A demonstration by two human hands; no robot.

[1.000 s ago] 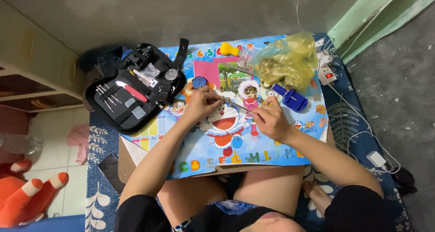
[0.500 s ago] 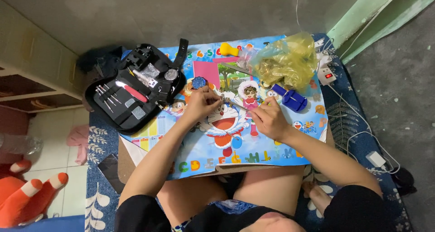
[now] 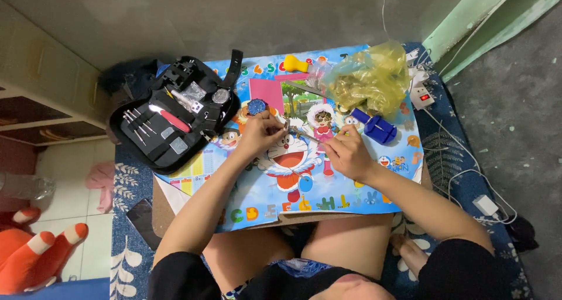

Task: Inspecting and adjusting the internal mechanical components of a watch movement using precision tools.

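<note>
Work in hand: the person sits on the floor at a low counter [image 3: 351, 203] covered with a bright cartoon mat, and works on a small metal piece, probably a watch part [image 3: 287, 124], held between the two hands.
Where the thing is: the small piece is at the middle of the mat, at the fingertips of the left hand, just above the big blue cartoon figure.
Left hand [image 3: 260, 133]: the forearm comes up from the lower left, the wrist is low over the mat, and the fingers are bent together. This grip is closed on the small piece and seems to steady it.
Right hand [image 3: 345, 153]: the forearm comes in from the lower right and the hand rests on the mat. This grip is closed around a thin tool [image 3: 310, 137], whose tip points left to the small piece.
What looks done: the black tool case [image 3: 170, 124] lies open at the left of the mat with its tools in view, and a blue holder block [image 3: 377, 127] and a round dark-blue part [image 3: 256, 106] are already laid out.
What looks left: I judge the fine work is in the middle, because both hands are busy on the piece and nothing is put away.
Other things: a yellow plastic bag [image 3: 369, 80] lies at the far right of the mat, and a yellow tool [image 3: 295, 63] at the far edge.
</note>
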